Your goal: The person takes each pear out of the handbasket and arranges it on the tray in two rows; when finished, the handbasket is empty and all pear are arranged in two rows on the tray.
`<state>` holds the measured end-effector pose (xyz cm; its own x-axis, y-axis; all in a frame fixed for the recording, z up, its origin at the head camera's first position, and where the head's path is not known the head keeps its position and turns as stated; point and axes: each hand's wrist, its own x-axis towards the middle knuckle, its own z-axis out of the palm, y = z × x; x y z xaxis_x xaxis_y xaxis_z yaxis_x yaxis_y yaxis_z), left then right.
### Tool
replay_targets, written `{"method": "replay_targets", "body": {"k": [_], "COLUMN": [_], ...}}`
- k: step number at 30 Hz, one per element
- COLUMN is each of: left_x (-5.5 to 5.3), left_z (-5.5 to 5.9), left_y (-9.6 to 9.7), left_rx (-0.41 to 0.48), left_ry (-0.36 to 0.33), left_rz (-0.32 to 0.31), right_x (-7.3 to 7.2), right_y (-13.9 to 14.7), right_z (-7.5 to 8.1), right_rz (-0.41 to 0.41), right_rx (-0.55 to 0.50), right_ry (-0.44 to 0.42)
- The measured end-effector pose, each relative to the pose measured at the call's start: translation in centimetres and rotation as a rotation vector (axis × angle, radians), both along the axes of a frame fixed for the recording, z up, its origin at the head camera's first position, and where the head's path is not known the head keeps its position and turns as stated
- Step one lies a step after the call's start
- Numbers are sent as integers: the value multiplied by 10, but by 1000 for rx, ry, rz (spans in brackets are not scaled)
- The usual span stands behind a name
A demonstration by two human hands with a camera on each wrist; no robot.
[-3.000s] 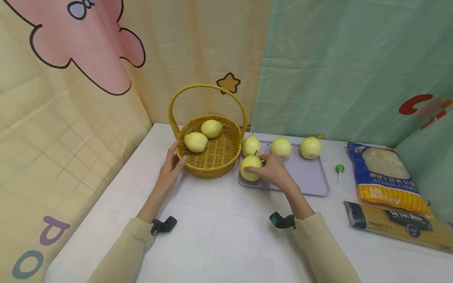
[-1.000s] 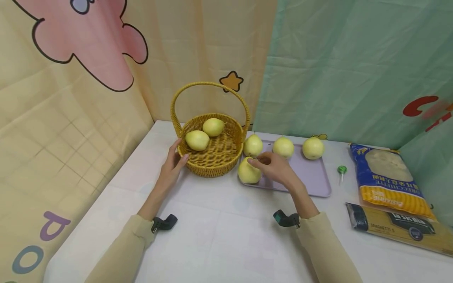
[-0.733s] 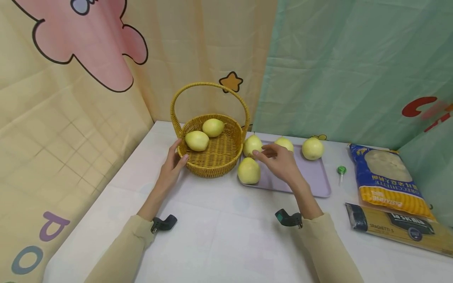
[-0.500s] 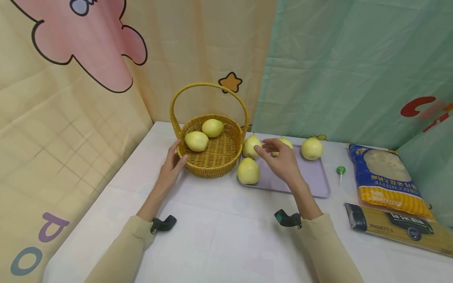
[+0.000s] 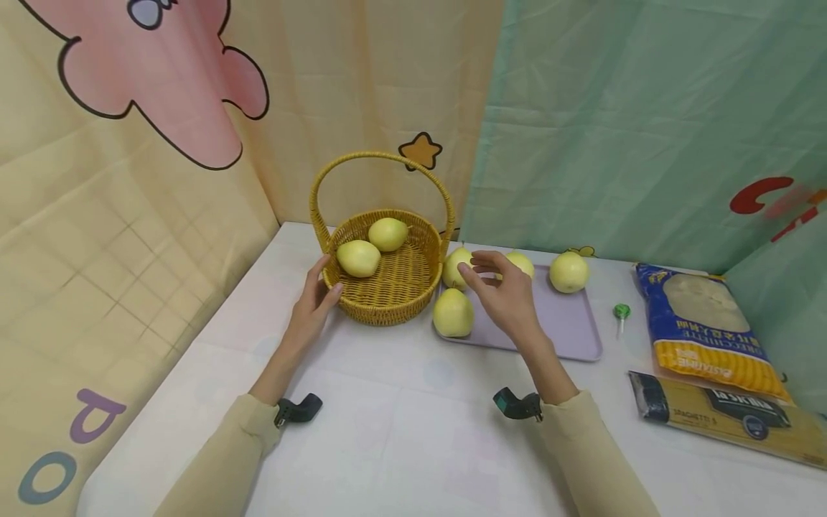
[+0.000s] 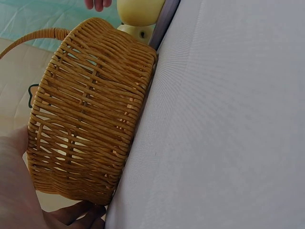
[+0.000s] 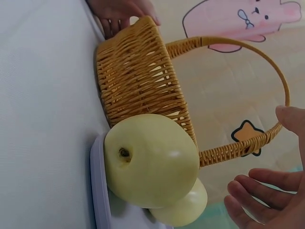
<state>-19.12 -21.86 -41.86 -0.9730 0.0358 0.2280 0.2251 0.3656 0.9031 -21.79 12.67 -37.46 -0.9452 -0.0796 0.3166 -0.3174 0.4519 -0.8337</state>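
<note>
My left hand (image 5: 309, 309) holds the wicker basket (image 5: 381, 314) at its left side, thumb at the rim and fingers against the outer wall. Inside the basket lie two pale yellow pears, one at the left (image 5: 358, 258) and one at the back (image 5: 388, 235). My right hand (image 5: 507, 294) hovers above the lilac tray (image 5: 562, 323), fingers loosely bent and holding nothing. Close to it, one pear (image 5: 453, 313) rests at the tray's front left corner. Another pear (image 5: 457, 268) sits behind that one. The hand partly covers the back middle pear (image 5: 522, 263).
A further pear (image 5: 568, 272) sits at the tray's back right. Right of the tray lie a green lollipop (image 5: 622, 312), a blue and yellow pasta bag (image 5: 711, 330) and a spaghetti pack (image 5: 730, 416). Printed curtains stand behind the white table (image 5: 388, 431); the basket's tall handle (image 5: 381, 155) arches upward.
My right hand held the front left pear three seconds ago, then let go and rose away from it. That pear stays at the tray's corner. My left hand has kept its place.
</note>
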Motion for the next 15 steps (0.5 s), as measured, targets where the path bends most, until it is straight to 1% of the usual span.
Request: {"method": "replay_targets", "body": {"k": [4, 9, 11, 14, 15], "left_x": [0, 1, 1, -1, -3], "left_z": [1, 4, 5, 1, -2], "left_y": [1, 1, 1, 0, 0], "left_rx": [-10, -14, -11, 1, 8], "left_ry": [-3, -1, 0, 4, 4], "left_rz": [1, 3, 1, -6, -6], "right_x": [1, 2, 2, 1, 1], "right_y": [-4, -9, -11, -13, -14], "right_z": [0, 0, 1, 2, 3], "right_rz": [18, 57, 61, 57, 57], "right_rx": [-24, -16, -14, -8, -5], "right_ry": [10, 36, 37, 37, 38]}}
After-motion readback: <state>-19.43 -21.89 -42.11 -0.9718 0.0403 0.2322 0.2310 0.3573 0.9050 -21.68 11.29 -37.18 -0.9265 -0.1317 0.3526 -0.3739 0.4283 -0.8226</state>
